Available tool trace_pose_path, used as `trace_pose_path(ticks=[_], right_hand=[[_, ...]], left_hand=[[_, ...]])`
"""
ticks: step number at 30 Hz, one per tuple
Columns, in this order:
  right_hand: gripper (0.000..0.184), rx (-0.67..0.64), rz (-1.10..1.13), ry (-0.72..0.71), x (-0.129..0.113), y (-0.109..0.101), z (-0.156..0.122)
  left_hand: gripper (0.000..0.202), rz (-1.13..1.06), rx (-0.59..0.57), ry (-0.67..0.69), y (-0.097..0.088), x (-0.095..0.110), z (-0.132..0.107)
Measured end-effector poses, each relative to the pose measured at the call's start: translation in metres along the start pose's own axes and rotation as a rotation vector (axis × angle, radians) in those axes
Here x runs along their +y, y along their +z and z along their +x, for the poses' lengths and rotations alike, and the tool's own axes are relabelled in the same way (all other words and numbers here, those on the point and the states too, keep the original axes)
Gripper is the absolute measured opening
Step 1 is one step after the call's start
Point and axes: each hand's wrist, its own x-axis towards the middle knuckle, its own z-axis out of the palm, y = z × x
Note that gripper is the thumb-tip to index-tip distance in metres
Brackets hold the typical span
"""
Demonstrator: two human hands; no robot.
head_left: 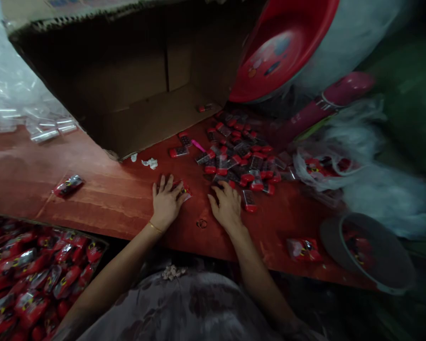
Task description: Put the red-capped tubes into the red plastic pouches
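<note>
My left hand [166, 201] lies on the red table with its fingers spread. Its thumb and fingertips rest on or beside a small red printed packet [186, 189], which they partly cover. My right hand [227, 204] is at the near edge of a pile of small clear boxes with red ends and dark contents [236, 158]. Its fingers are a little bent and the thumb stands apart; its fingertips reach a box, and I see nothing gripped. One such box [249, 201] lies just right of this hand. A dark ring-shaped band [201, 223] lies between my wrists.
A large cardboard box [138, 109] lies open toward me at the back. Behind the pile are a red basin [287, 52] and a pink bottle [326, 102]. A grey tub [386, 255] stands right; a carton of filled red packets [39, 279] is at lower left.
</note>
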Motion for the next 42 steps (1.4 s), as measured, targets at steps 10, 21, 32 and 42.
trace_pose_path(ticks=[10, 21, 32, 42], right_hand=[[0.031, 0.155, 0.154, -0.01, -0.003, -0.004, -0.002], [0.036, 0.063, 1.115, 0.29, -0.052, -0.005, 0.007], [0.032, 0.16, 1.109, 0.324, -0.064, -0.014, 0.007], [0.039, 0.179, 0.526, 0.138, -0.045, -0.013, 0.018]], left_hand=[[0.037, -0.069, 0.024, -0.019, 0.008, 0.017, 0.021], [0.036, -0.195, 0.119, 0.026, -0.023, 0.026, 0.012], [0.043, -1.228, -0.092, -0.299, -0.037, 0.035, -0.002], [0.042, -1.678, -0.097, -0.824, -0.03, 0.052, 0.002]])
